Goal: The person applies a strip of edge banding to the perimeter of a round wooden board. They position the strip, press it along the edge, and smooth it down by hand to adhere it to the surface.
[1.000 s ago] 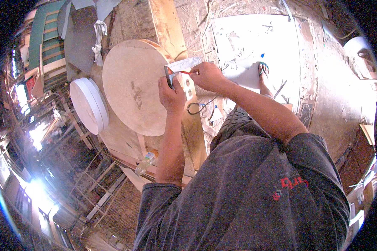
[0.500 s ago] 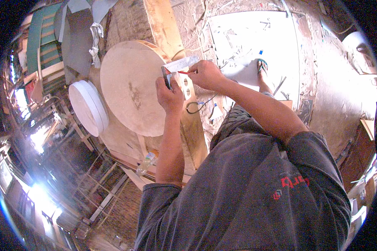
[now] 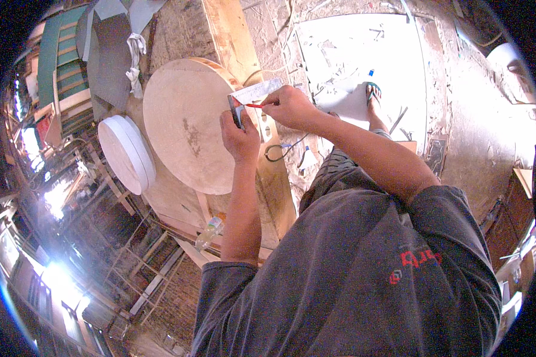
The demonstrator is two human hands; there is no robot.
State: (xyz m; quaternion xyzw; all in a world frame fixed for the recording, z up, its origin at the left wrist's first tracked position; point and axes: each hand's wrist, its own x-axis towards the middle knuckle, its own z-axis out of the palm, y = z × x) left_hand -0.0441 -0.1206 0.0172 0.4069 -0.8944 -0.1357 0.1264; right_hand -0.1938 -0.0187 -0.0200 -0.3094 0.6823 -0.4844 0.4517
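At the edge of one wooden disc (one white disc lies beyond), the left hand clasps one square in curled fingers; the right hand pinches one red pencil. Red lettering marks the shirt.

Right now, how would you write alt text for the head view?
A person's left hand holds a metal square by the edge of a large wooden disc; the right hand holds a red pencil by the square. A smaller white-sided disc is to the left.

The try square looks glossy metal, the round piece matt wood.
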